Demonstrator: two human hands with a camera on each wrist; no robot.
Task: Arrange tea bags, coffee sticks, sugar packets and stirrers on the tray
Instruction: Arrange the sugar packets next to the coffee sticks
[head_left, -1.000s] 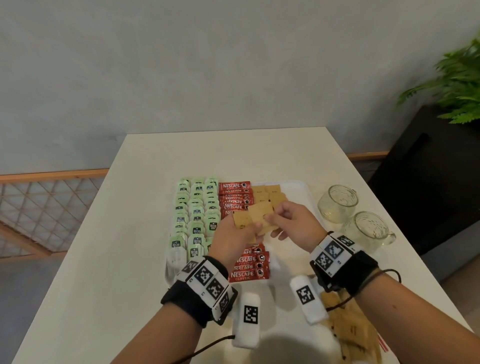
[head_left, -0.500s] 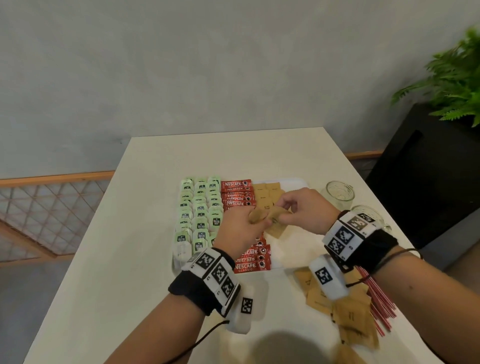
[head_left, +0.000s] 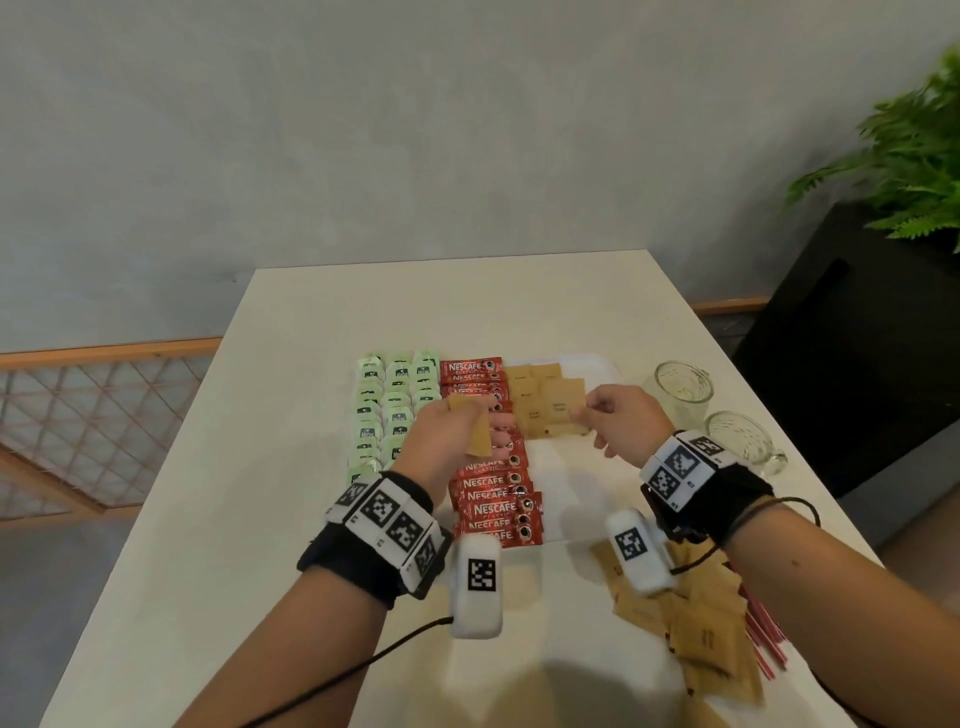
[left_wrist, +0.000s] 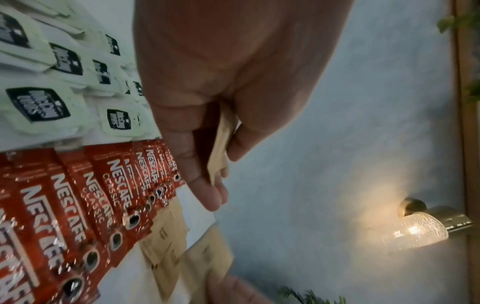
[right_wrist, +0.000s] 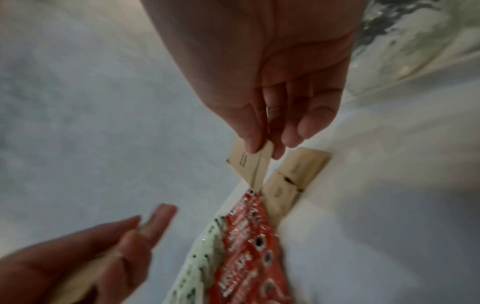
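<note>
Table (head_left: 311, 415), tray (head_left: 587, 364), both hands w/ sugar pkts (head_left: 563, 402)

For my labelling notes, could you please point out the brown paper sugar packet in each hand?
Brown paper sugar packet, left hand (head_left: 477, 440): head view, its lower half below the fingers.
Brown paper sugar packet, right hand (right_wrist: 248, 165): right wrist view, its printed face.

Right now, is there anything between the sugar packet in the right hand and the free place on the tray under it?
Nothing visible. The right hand pinches a sugar packet above the sugar packets already laid. The bare tray nearer the person is open. The left hand holds its packets aside, over the coffee sticks.
</note>
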